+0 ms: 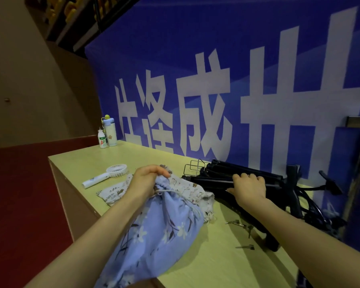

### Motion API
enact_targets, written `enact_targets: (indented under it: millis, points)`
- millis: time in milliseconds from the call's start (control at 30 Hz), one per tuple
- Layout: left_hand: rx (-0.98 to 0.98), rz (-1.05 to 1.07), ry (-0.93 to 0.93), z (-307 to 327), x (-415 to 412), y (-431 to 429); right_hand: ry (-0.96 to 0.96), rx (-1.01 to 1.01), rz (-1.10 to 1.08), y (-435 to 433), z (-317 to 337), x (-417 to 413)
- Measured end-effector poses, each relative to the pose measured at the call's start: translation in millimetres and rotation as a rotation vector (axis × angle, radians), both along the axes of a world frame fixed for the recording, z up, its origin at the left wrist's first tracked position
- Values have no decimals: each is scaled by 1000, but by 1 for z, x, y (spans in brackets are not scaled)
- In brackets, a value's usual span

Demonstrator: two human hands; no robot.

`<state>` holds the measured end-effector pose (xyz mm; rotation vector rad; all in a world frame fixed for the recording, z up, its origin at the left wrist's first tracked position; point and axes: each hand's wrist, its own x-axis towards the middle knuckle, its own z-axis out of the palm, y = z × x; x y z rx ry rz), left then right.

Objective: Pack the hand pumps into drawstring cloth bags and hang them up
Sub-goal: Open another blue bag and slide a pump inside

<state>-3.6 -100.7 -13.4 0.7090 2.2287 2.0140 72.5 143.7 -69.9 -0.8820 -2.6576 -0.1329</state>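
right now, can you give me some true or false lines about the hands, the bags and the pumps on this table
The left hand grips the gathered top of the blue bag. True.
The right hand holds the white fan. False: it grips a black pump; the fan lies untouched on the table.
Two bottles stand at the table's far corner. True.
The blue bag hangs from a hook. False: it rests on the table.

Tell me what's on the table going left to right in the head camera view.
White handheld fan → left hand gripping the neck of the blue floral bag → right hand holding a black hand pump → tangled black hoses.
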Motion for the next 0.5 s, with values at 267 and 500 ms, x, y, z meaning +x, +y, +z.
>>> enact_targets:
  millis: [267,500]
  points:
    - [-604,-286,233,-11,3,-8,-37,45,72,2,0,0]
    - [-728,-228,504,-13,1,-4,97,128,108,1,7,10]
